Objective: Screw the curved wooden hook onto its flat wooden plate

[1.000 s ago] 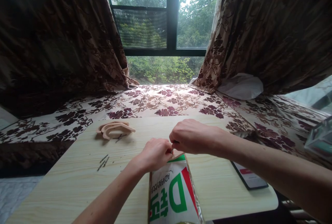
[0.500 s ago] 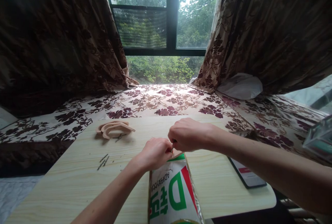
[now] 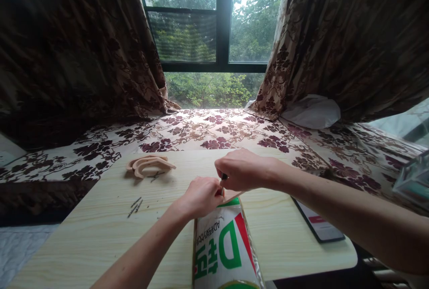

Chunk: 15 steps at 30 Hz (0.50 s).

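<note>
My left hand (image 3: 203,196) is closed, pressing a flat tan strip (image 3: 233,197) down at the far end of a white, green and red printed package (image 3: 221,244). The strip looks like leather, and part of it lies hidden under my hands. Just beyond it, my right hand (image 3: 239,170) is closed around a small tool (image 3: 224,176) with a dark part showing below the fingers. The tool's kind and its lower end are hard to make out. Several curved tan strips (image 3: 152,164) lie at the table's far left, with thin dark metal pieces (image 3: 134,207) nearer to me.
The pale wood-grain table (image 3: 100,235) meets a floral-covered ledge (image 3: 201,130) under the window. A phone (image 3: 318,222) lies by the right edge, below my right forearm. A white plastic bag (image 3: 313,111) rests on the ledge, and a clear box (image 3: 414,182) stands far right.
My right hand has lifted and shifted slightly left, showing more of the dark tool part below its fingers. My left hand stays on the strip.
</note>
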Available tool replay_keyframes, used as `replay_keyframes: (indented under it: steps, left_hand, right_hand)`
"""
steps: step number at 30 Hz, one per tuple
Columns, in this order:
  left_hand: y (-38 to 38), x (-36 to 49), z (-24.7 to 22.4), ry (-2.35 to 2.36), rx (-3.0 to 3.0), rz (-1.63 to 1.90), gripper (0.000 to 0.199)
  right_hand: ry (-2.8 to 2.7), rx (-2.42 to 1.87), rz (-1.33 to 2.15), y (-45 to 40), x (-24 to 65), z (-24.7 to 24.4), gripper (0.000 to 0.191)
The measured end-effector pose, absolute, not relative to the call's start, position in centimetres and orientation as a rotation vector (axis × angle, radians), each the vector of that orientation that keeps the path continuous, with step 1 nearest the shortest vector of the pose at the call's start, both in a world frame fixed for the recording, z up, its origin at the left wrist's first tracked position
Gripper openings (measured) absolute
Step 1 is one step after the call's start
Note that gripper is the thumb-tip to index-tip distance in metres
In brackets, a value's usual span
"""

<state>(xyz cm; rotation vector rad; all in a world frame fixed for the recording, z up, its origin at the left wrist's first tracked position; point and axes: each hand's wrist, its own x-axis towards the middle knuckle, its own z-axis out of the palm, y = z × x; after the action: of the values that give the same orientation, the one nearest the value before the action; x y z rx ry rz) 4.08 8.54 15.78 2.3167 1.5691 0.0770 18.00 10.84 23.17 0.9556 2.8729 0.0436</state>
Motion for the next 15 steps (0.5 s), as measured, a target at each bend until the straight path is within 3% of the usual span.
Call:
replay_keyframes:
  steps: [7,15]
  left_hand:
    - [8.54,4.02,15.72,1.560,2.335,0.066,0.021]
    - [8.61,3.91,15.49,1.574,2.357,0.065,0.019]
  right_hand:
    - [2.915,0.922,-0.052,10.57,18.56,23.76,0.023]
    - [2.863,0.980,0.068,10.79,18.08,23.74,0.024]
